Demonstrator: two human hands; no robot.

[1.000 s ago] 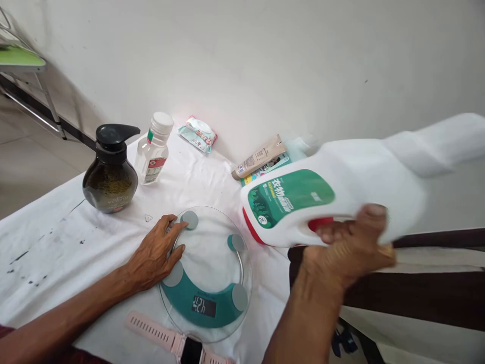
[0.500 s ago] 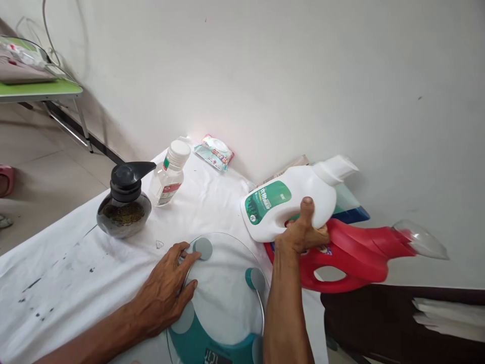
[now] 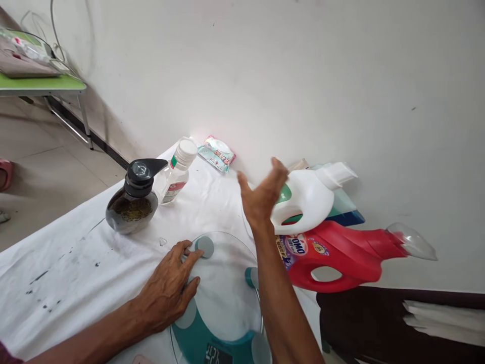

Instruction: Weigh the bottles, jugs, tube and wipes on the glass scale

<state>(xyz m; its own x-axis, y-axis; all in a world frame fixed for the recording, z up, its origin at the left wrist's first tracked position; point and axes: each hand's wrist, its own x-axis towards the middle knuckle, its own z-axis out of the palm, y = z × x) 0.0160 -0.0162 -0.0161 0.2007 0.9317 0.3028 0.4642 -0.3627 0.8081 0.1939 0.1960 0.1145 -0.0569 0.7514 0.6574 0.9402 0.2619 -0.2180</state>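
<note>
My left hand [image 3: 172, 283] lies on the left rim of a round glass bathroom scale [image 3: 227, 288], fingers spread by a grey foot pad. The scale has a teal part with a small display [image 3: 217, 354]. My right hand [image 3: 264, 194] is raised with fingers apart and holds nothing. It covers part of a white detergent jug [image 3: 312, 197] with a green label. Just below that stands a red OMO detergent jug [image 3: 341, 247] with a clear cap. A black-pump bottle [image 3: 132, 207] of dark liquid and a clear bottle with a white cap [image 3: 176, 174] stand to the left.
A wet-wipes pack [image 3: 217, 153] lies by the wall at the back of the white cloth [image 3: 68, 283]. Behind the white jug shows a blue and pale green pack [image 3: 348, 212]. A green folding table [image 3: 41, 87] stands far left.
My right hand has let go of the white jug and moved left and up from it. My left hand stays on the scale. The view has shifted slightly.
</note>
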